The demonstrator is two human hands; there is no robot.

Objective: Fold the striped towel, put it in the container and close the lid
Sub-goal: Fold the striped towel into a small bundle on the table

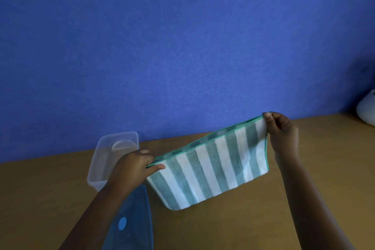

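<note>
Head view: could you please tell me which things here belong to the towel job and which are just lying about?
Part of the job:
towel, folded double, pinched at its top corners by the left hand and right hand
container, open
lid, lying off beside it

Just lying about:
white object at the table's right edge
</note>
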